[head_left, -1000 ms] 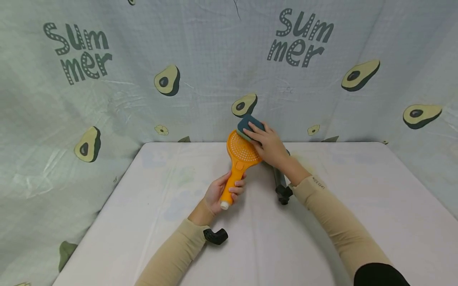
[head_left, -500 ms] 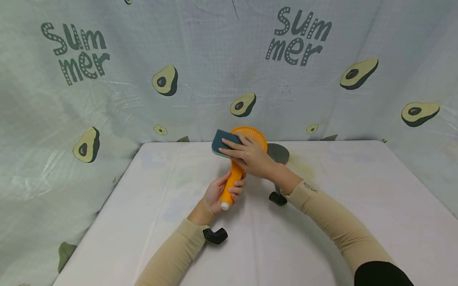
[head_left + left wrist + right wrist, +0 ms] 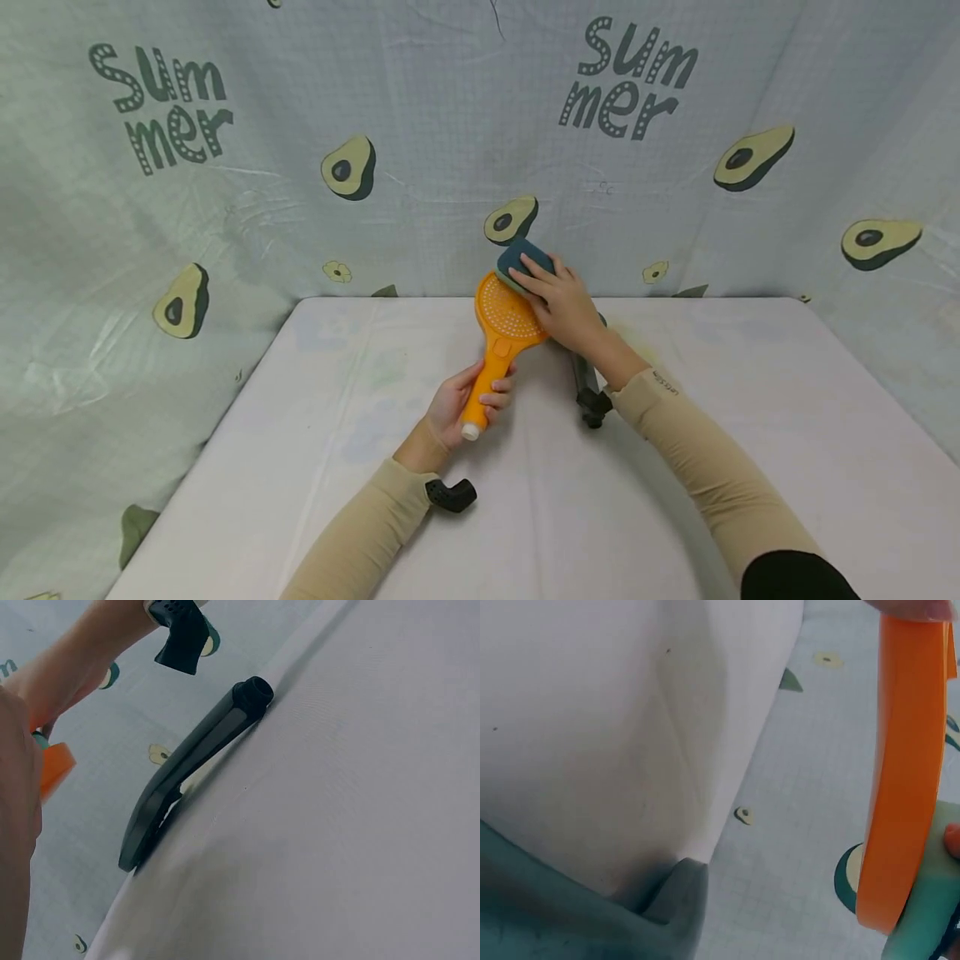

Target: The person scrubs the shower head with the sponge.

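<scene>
In the head view my left hand (image 3: 457,404) grips the handle of an orange shower head (image 3: 506,308), its dotted spray face tilted up and a white end at the bottom. My right hand (image 3: 566,304) holds a two-tone sponge (image 3: 525,258), blue on top and green below, against the upper right rim of that face. Fingers spread over the sponge's top; the thumb is hidden. From the right wrist, the orange shower head (image 3: 907,772) shows edge-on with the green side of the sponge (image 3: 926,892) against it.
A dark grey shower head (image 3: 195,757) lies on the white-covered table (image 3: 375,517), partly hidden behind my right wrist in the head view. A black wrist camera (image 3: 452,496) juts from my left sleeve. An avocado-print sheet (image 3: 435,125) hangs behind the table.
My right hand swept the sponge down and left to the lower spray face, then back up to the upper right rim. The left hand kept the orange shower head nearly still.
</scene>
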{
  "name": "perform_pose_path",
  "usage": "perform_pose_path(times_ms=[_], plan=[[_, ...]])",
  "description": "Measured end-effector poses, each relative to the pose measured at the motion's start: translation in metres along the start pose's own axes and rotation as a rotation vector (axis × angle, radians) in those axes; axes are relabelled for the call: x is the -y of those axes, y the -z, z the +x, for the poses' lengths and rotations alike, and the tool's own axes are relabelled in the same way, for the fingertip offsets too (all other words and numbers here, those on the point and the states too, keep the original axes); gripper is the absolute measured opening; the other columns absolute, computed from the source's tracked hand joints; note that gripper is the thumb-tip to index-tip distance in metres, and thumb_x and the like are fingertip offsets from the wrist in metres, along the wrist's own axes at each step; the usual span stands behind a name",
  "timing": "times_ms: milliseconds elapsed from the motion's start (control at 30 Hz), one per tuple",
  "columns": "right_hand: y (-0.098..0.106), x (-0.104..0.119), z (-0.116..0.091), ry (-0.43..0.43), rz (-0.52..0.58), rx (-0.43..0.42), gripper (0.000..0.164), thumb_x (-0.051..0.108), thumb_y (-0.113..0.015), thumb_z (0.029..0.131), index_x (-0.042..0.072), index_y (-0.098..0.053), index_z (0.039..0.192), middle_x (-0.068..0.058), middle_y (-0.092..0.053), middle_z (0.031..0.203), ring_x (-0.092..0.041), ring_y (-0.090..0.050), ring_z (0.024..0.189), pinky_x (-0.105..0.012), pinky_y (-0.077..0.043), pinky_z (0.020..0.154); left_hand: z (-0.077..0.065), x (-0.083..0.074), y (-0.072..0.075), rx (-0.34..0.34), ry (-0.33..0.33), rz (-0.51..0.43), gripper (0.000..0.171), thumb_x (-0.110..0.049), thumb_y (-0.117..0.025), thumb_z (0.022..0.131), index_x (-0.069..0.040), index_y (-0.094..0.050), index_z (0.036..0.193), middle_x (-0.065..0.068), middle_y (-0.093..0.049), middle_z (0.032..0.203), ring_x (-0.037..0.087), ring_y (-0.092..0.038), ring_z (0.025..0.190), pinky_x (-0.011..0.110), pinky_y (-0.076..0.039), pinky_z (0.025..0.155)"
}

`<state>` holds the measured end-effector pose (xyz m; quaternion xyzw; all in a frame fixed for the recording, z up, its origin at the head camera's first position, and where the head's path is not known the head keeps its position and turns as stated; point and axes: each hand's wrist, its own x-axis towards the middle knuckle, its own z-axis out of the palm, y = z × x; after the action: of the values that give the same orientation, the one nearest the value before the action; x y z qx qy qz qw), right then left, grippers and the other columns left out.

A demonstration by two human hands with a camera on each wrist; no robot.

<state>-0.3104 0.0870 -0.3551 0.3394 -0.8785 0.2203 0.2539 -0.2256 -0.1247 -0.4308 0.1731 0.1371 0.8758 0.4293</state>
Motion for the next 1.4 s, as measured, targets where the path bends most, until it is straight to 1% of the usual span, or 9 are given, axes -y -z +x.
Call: perform_pose_path(times_ms=[100,333,533,700,800,967,1133,1267,1400], plan=[[0.000,-0.001,-0.004,-0.013,-0.008,0.003,0.043,0.007,-0.066,0.100,0.009,-0.061,0.143,-0.016,-0.048,0.152,-0.055,-0.036,0.140,-0.066,-0.029,0.113,0.000,-0.001,0.000,0.004,-0.009,0.006,0.044,-0.037,-0.024,0.114,-0.002,-0.045,0.130,0.004,-0.050,0.093,0.007,-0.051,0.070,0.019,-0.054,0.068],[-0.009,0.011,-0.017,0.123,0.008,0.017,0.043,0.007,-0.070,0.097,0.009,-0.065,0.139,-0.017,-0.054,0.147,-0.055,-0.041,0.137,-0.068,-0.037,0.107,-0.001,-0.002,0.002,0.003,-0.065,-0.045,0.043,-0.038,-0.028,0.113,-0.002,-0.042,0.131,0.005,-0.047,0.093,0.009,-0.049,0.071,0.019,-0.054,0.069],[-0.011,0.025,-0.027,0.176,0.045,0.072,0.045,0.008,-0.072,0.096,0.012,-0.065,0.139,-0.015,-0.054,0.148,-0.058,-0.042,0.134,-0.070,-0.037,0.105,-0.003,-0.002,0.001,-0.006,-0.104,-0.108,0.053,-0.048,-0.036,0.111,0.000,-0.045,0.131,0.007,-0.048,0.092,0.010,-0.049,0.071,0.021,-0.054,0.068],[-0.009,0.019,-0.028,0.211,0.048,0.044,0.046,0.006,-0.074,0.093,0.012,-0.066,0.138,-0.015,-0.055,0.147,-0.057,-0.041,0.136,-0.069,-0.038,0.105,0.000,-0.003,0.000,0.012,-0.122,-0.094,0.061,-0.054,-0.023,0.109,-0.001,-0.045,0.129,0.005,-0.048,0.091,0.009,-0.049,0.071,0.019,-0.053,0.069],[-0.008,0.007,-0.030,0.185,0.026,0.023,0.046,0.005,-0.074,0.094,0.010,-0.066,0.138,-0.016,-0.055,0.147,-0.055,-0.042,0.136,-0.069,-0.040,0.103,0.001,-0.002,-0.001,0.006,-0.124,-0.089,0.064,-0.055,-0.017,0.108,-0.001,-0.046,0.128,0.005,-0.049,0.090,0.010,-0.051,0.070,0.019,-0.053,0.068],[-0.004,-0.008,-0.033,0.059,0.002,0.013,0.046,0.003,-0.072,0.094,0.007,-0.064,0.139,-0.018,-0.052,0.148,-0.055,-0.043,0.135,-0.069,-0.039,0.104,0.000,0.000,0.002,-0.014,-0.126,-0.105,0.054,-0.050,-0.029,0.109,-0.002,-0.046,0.127,0.005,-0.049,0.089,0.010,-0.052,0.069,0.019,-0.053,0.067],[0.004,-0.015,-0.035,-0.041,0.027,-0.010,0.046,0.002,-0.071,0.095,0.004,-0.062,0.140,-0.020,-0.050,0.149,-0.058,-0.039,0.136,-0.068,-0.036,0.108,0.000,0.001,-0.001,-0.066,-0.148,-0.080,0.050,-0.049,-0.032,0.109,-0.003,-0.046,0.125,0.004,-0.048,0.087,0.008,-0.051,0.066,0.018,-0.052,0.063],[0.007,-0.018,-0.036,-0.059,0.037,-0.018,0.045,0.002,-0.069,0.096,0.004,-0.061,0.141,-0.021,-0.049,0.150,-0.059,-0.038,0.136,-0.069,-0.035,0.108,0.002,0.001,-0.004,-0.129,-0.188,-0.044,0.047,-0.049,-0.036,0.109,-0.005,-0.047,0.122,0.002,-0.047,0.084,0.007,-0.049,0.062,0.016,-0.050,0.059],[0.008,-0.015,-0.040,-0.035,0.030,0.004,0.046,0.002,-0.070,0.096,0.004,-0.061,0.141,-0.021,-0.049,0.149,-0.059,-0.040,0.134,-0.070,-0.036,0.106,0.003,0.000,-0.006,-0.196,-0.225,-0.015,0.050,-0.052,-0.036,0.107,-0.006,-0.051,0.118,0.001,-0.047,0.081,0.005,-0.047,0.059,0.014,-0.049,0.056]])
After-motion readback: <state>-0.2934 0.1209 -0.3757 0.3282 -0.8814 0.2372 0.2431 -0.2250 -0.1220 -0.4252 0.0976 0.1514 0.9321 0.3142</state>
